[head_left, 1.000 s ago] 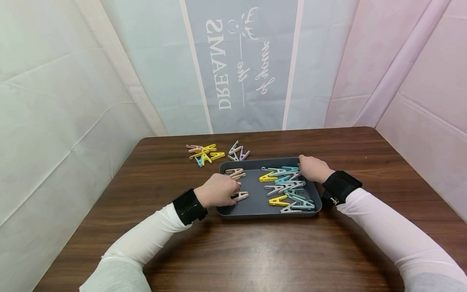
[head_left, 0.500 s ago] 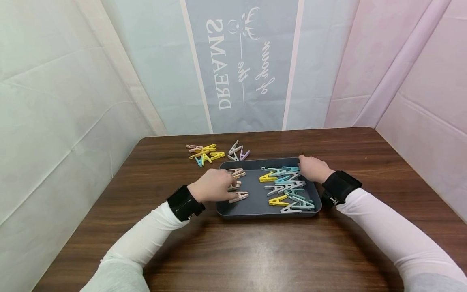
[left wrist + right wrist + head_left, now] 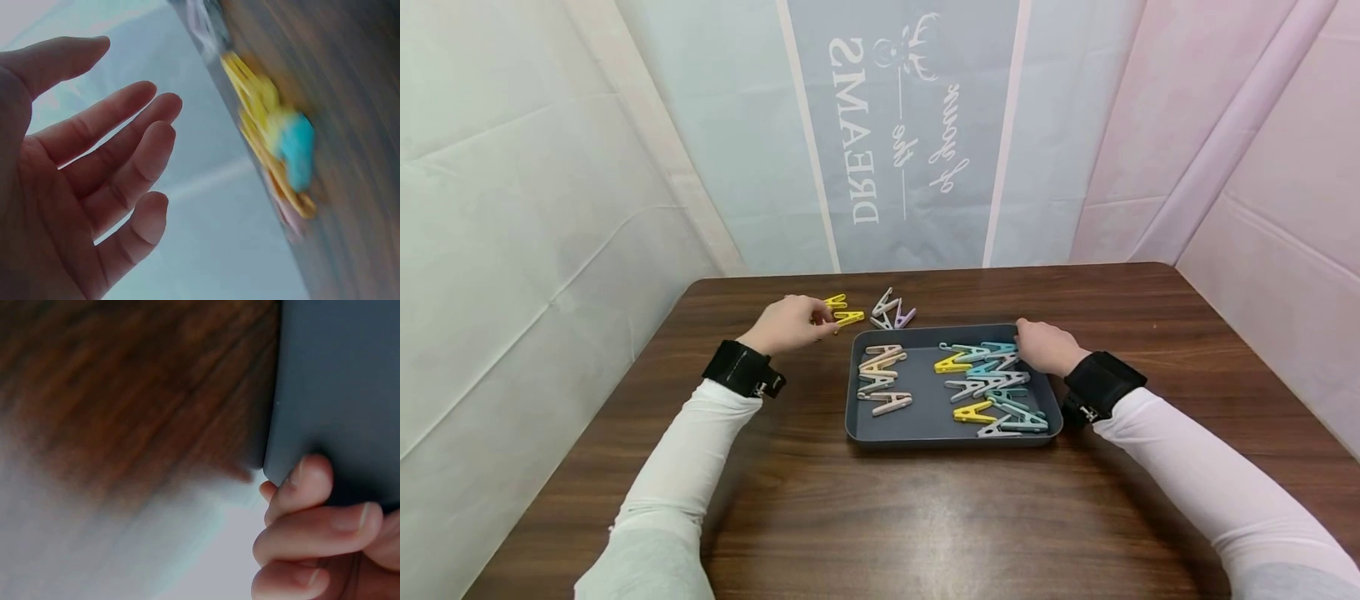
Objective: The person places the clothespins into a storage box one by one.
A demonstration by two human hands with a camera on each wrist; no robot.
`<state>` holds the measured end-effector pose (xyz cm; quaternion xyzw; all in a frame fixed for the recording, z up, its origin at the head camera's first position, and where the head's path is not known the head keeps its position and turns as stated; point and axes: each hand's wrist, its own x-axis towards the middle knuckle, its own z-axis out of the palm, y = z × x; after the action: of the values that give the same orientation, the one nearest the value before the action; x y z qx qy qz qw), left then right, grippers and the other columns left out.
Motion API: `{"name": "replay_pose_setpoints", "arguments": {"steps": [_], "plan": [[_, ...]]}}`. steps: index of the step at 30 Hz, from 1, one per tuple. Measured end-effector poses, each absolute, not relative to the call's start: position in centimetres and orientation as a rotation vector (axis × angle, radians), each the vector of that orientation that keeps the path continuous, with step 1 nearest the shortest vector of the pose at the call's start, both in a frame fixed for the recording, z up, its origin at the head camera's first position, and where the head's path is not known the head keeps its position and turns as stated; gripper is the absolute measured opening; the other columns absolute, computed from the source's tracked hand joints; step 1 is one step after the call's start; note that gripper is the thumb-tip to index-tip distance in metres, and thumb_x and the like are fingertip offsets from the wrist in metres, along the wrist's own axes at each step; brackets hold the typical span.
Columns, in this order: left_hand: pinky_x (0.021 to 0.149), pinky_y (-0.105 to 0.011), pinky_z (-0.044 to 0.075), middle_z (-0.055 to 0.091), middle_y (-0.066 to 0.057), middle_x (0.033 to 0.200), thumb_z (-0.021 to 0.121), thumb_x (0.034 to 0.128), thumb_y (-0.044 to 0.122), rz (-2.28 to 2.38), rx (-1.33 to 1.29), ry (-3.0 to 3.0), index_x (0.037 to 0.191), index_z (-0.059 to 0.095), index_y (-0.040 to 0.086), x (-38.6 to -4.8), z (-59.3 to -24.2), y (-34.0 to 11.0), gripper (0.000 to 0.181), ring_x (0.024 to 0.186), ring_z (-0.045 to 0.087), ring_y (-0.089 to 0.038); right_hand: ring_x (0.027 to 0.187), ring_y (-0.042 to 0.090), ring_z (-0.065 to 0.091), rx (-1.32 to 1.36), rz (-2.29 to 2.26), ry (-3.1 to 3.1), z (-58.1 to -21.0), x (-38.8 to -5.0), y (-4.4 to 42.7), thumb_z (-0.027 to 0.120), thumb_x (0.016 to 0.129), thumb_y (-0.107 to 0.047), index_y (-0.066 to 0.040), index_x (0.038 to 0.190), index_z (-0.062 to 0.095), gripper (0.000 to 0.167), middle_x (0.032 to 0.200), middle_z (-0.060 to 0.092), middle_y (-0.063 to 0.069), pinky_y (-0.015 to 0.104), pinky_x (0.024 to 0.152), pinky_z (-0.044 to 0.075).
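Observation:
My left hand [image 3: 788, 325] hovers over the loose pile at the back left of the table, fingers loosely bent. Nothing lies between thumb and fingers in the left wrist view. Yellow clothespins [image 3: 848, 318] show just past its fingertips, and a blue clothespin [image 3: 298, 150] is blurred beside them; the hand covers part of the pile in the head view. My right hand [image 3: 1047, 346] grips the dark grey tray [image 3: 921, 408] at its far right corner, fingers curled against the outer wall. Beige clothespins [image 3: 891, 403] form a column along the tray's left side.
Inside the tray's right half lies a crowded group of teal, grey and yellow clothespins [image 3: 973, 412]. Behind the tray are two whitish clothespins and a purple clothespin [image 3: 905, 314]. The brown table [image 3: 880, 517] ends at a hanging cloth [image 3: 917, 242].
My left hand has let go of a beige clothespin in the tray and moved up and left to the loose pile. The right hand stays at the tray corner.

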<state>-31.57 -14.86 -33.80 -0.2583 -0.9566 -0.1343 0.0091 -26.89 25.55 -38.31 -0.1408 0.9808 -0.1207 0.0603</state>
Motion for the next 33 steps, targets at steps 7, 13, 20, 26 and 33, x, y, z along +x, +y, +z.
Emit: {"name": "replay_pose_setpoints", "arguments": {"steps": [7, 13, 20, 26, 33], "plan": [[0.068, -0.040, 0.047, 0.066, -0.007, 0.095, 0.062, 0.0951, 0.028, -0.526, -0.594, -3.036, 0.110, 0.069, 0.005, -33.9, -35.5, -18.2, 0.028, 0.079, 0.060, -0.020, 0.066, 0.025, 0.059, -0.420, -0.358, 2.973, -38.4, -27.1, 25.5, 0.045, 0.101, -0.005, 0.019, 0.117, 0.048, 0.030, 0.078, 0.059, 0.014, 0.038, 0.059, 0.047], [0.079, -0.046, 0.048, 0.065, -0.016, 0.108, 0.062, 0.0918, 0.010, -0.533, -0.622, -3.053, 0.118, 0.064, 0.000, -35.2, -36.5, -18.7, 0.028, 0.096, 0.062, -0.029, 0.066, 0.024, 0.059, -0.392, -0.361, 2.961, -38.2, -27.1, 25.4, 0.045, 0.101, -0.006, 0.019, 0.119, 0.047, 0.030, 0.079, 0.059, 0.014, 0.038, 0.059, 0.046], [0.082, -0.045, 0.047, 0.062, -0.020, 0.121, 0.055, 0.0877, -0.005, -0.464, -0.662, -3.061, 0.124, 0.062, 0.000, -36.1, -37.2, -18.3, 0.038, 0.110, 0.058, -0.035, 0.064, 0.023, 0.057, -0.371, -0.371, 2.944, -38.1, -27.1, 25.4, 0.044, 0.102, -0.007, 0.018, 0.120, 0.046, 0.031, 0.077, 0.058, 0.013, 0.037, 0.058, 0.044], [0.077, -0.042, 0.045, 0.063, -0.018, 0.121, 0.055, 0.0882, -0.004, -0.386, -0.691, -3.102, 0.126, 0.062, 0.001, -36.5, -37.7, -18.3, 0.039, 0.102, 0.060, -0.032, 0.065, 0.024, 0.059, -0.367, -0.351, 2.950, -38.0, -27.1, 25.4, 0.045, 0.101, -0.006, 0.019, 0.120, 0.046, 0.031, 0.078, 0.059, 0.014, 0.037, 0.058, 0.046], [0.075, -0.041, 0.046, 0.064, -0.011, 0.095, 0.063, 0.0851, 0.000, -0.335, -0.672, -3.116, 0.117, 0.066, 0.003, -36.3, -38.0, -18.4, 0.032, 0.084, 0.058, -0.026, 0.066, 0.024, 0.059, -0.375, -0.340, 2.963, -38.0, -27.0, 25.2, 0.045, 0.101, -0.005, 0.019, 0.117, 0.048, 0.029, 0.079, 0.059, 0.015, 0.039, 0.060, 0.048]]}}
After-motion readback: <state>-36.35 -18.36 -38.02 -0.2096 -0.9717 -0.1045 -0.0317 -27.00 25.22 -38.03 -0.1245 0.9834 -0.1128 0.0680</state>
